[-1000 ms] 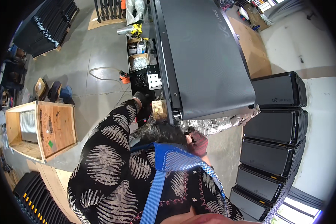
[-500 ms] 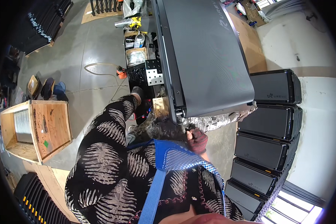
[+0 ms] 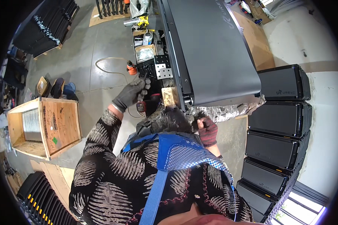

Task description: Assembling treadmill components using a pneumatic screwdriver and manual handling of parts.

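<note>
The head view showed the left hand [image 3: 134, 92], in a dark grey glove, with its fingers loosely curled beside the loose black fasteners [image 3: 148, 70]; whether anything was pinched in it, I could not tell. The right hand [image 3: 208, 132], in a red-and-black striped glove, was curled nearly into a fist beside the foil wrapping [image 3: 229, 113]; its grip was likewise unclear.

The dark grey belted machine [image 3: 221, 52] lay just ahead of both hands, its near end over the foil. If it slid, the right fingers, so near its end, could have been pinched, and the crumpled foil might have snagged the glove. Thick glove fingertips could well have fumbled small hardware, dropping pieces to the floor or among the wrong parts. The red-and-black tool [image 3: 141, 107], just below the left hand, seemed liable to be knocked by the sleeve.

A wooden block [image 3: 169, 96] sat beside the machine's near left corner. Farther up, next to a perforated plate [image 3: 163, 72], an open cardboard box [image 3: 136, 52] held many small silver pieces [image 3: 145, 53]. Beyond it, a compartment [image 3: 138, 33] contained a bottle [image 3: 148, 38] and items too small to identify. Well off to the left, the open side of a wooden crate [image 3: 64, 123] revealed pale, ridged pieces [image 3: 33, 125] stacked inside.
</note>
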Demonstrator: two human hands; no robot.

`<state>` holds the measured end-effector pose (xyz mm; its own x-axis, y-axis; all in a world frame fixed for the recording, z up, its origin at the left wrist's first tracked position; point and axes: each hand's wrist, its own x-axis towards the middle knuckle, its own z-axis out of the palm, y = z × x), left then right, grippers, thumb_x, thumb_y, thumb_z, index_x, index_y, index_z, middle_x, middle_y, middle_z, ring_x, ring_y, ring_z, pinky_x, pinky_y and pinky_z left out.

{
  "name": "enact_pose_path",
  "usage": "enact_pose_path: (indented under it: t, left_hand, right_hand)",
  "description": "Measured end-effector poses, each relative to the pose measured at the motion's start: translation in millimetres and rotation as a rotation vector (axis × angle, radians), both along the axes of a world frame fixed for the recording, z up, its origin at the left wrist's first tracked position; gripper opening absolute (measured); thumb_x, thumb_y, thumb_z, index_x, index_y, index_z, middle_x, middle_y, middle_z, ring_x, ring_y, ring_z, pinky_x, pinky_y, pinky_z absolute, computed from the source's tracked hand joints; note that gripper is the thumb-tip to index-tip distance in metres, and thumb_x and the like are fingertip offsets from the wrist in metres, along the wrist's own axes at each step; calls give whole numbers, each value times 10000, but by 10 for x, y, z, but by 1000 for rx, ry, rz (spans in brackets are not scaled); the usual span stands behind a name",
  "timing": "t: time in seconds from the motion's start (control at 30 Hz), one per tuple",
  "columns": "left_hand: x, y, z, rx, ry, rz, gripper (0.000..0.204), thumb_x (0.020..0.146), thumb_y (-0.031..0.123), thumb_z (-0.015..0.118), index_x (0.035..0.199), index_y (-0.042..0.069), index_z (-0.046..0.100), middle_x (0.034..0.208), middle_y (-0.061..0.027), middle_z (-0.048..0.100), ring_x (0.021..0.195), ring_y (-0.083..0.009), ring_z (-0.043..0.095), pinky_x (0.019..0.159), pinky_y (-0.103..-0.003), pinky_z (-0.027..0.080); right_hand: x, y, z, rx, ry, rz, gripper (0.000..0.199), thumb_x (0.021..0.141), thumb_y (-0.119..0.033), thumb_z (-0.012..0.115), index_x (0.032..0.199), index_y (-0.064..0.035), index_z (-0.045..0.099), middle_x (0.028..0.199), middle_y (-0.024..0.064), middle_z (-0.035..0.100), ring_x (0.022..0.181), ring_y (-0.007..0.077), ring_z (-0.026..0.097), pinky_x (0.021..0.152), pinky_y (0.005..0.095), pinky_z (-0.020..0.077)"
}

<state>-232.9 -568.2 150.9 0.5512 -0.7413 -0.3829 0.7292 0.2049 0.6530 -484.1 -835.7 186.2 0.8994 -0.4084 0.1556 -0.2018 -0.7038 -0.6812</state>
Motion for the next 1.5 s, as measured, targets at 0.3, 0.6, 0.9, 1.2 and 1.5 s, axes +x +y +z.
enact_pose_path:
  t: [0.3, 0.6, 0.9, 1.2, 1.5]
  left_hand:
    - [-1130, -299, 442, -418, 177, -286, 305, 944, 321, 521, 1133, 82, 499, 898, 12, 521, 610, -56, 363, 518, -168, 300]
    - [-1480, 82, 734, -83, -147, -63, 369, 960, 257, 494, 1278, 78, 436, 1056, -42, 567, 828, -129, 557, 715, -225, 454]
    - [-1661, 644, 816, -348, 158, 122, 441, 991, 226, 419, 1390, 54, 337, 1147, -71, 570, 1027, -169, 571, 907, -293, 457]
    - [-1663, 1166, 370, 551, -880, -3, 356, 1000, 225, 396, 1309, 49, 409, 1061, -37, 571, 898, -131, 557, 818, -250, 474]
    - [-1526, 1128, 572, 66, 51, 383, 299, 979, 139, 435, 1260, 36, 444, 1053, -52, 571, 846, -110, 541, 764, -232, 473]
  right_hand:
    - [306, 533, 706, 347, -90, 213, 224, 854, -200, 652, 998, -28, 644, 793, 33, 609, 741, 125, 553, 701, 267, 439]
    - [386, 750, 841, 536, -49, 347, 204, 829, -194, 668, 975, -51, 655, 865, 59, 635, 795, 154, 598, 709, 279, 458]
    - [751, 1328, 844, -465, -387, 920, 172, 740, -253, 708, 860, -138, 663, 874, 23, 647, 716, 241, 626, 629, 349, 485]
    - [1808, 1549, 1007, -625, -152, 1122, 201, 797, -310, 622, 896, -139, 655, 905, 44, 642, 786, 240, 629, 640, 365, 486]
    - [4096, 1284, 97, -893, 510, 695, 258, 786, -260, 571, 997, -165, 685, 1061, 91, 659, 1004, 290, 620, 774, 385, 512]
